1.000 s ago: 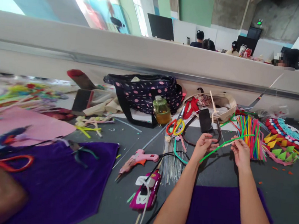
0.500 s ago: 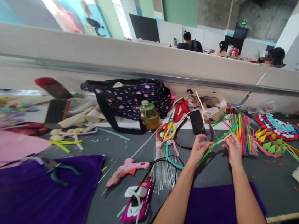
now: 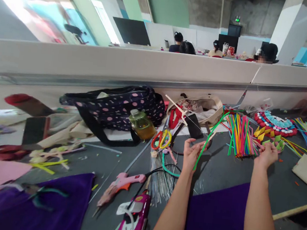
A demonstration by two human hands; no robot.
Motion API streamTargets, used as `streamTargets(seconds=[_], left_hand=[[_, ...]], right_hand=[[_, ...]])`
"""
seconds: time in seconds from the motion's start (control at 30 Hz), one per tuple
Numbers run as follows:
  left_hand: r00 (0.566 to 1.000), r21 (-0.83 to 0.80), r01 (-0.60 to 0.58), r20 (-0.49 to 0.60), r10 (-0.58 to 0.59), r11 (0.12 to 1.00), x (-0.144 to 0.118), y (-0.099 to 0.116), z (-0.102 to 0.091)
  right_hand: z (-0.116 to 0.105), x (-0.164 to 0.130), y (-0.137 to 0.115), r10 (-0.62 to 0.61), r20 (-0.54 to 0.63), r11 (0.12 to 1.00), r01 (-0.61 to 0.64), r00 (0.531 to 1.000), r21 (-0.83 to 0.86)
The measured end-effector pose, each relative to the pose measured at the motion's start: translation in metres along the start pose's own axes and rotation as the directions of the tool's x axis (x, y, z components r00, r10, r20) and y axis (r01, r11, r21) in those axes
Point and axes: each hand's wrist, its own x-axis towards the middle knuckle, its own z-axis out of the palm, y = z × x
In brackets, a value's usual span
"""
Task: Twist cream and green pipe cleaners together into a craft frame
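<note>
My left hand (image 3: 193,154) is closed around a bright green pipe cleaner (image 3: 204,146), which slants up and away to the right. A pale, thin stem (image 3: 213,133) runs beside it. Off to the right, my right hand (image 3: 267,155) has bent fingers drawn together over a zigzag piece of yellow and green points (image 3: 274,141). What lies between those fingertips is hidden. A bundle of many-coloured pipe cleaners (image 3: 240,137) lies between the two hands.
Left of my arms lie a pink glue gun (image 3: 120,186), scissors (image 3: 164,138), clear thin rods (image 3: 160,181) and a magenta device with a cord (image 3: 134,215). Behind stand a dotted bag (image 3: 116,107), a bottle (image 3: 141,124) and a phone (image 3: 194,126). People sit beyond the partition (image 3: 120,65).
My right hand has left the green pipe cleaner and moved right to the zigzag piece. The left hand keeps the pipe cleaner, now steeper. The view has shifted to the right.
</note>
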Motion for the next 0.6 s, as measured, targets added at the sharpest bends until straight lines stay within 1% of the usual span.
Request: streamTargets(seconds=[0.07,0.13,0.27,0.37,0.47,0.6], left_hand=[[1.0,-0.006,-0.015,-0.016,0.015,1.0,0.0,0.0,0.0],[0.999,-0.014,-0.025,-0.023,0.025,1.0,0.0,0.001,0.0],[0.998,-0.017,-0.037,-0.052,0.036,0.999,0.0,0.001,-0.002],[0.997,-0.011,-0.049,-0.064,0.048,0.999,0.001,0.0,-0.003],[0.997,-0.014,-0.059,-0.055,0.058,0.998,0.002,-0.001,-0.005],[0.997,-0.018,-0.051,-0.053,0.05,0.999,0.002,-0.001,-0.007]], right_hand=[[-0.004,0.014,0.012,0.018,-0.011,0.997,-0.019,1.0,-0.074],[-0.005,0.02,0.022,0.014,-0.002,0.986,-0.015,1.0,-0.166],[-0.007,0.017,0.031,-0.026,0.07,0.929,0.05,0.997,-0.366],[-0.009,0.014,0.037,-0.023,0.124,0.87,0.081,0.992,-0.486],[-0.009,0.016,0.043,-0.019,0.169,0.824,0.112,0.985,-0.555],[-0.005,0.023,0.049,-0.029,0.222,0.793,0.158,0.975,-0.588]])
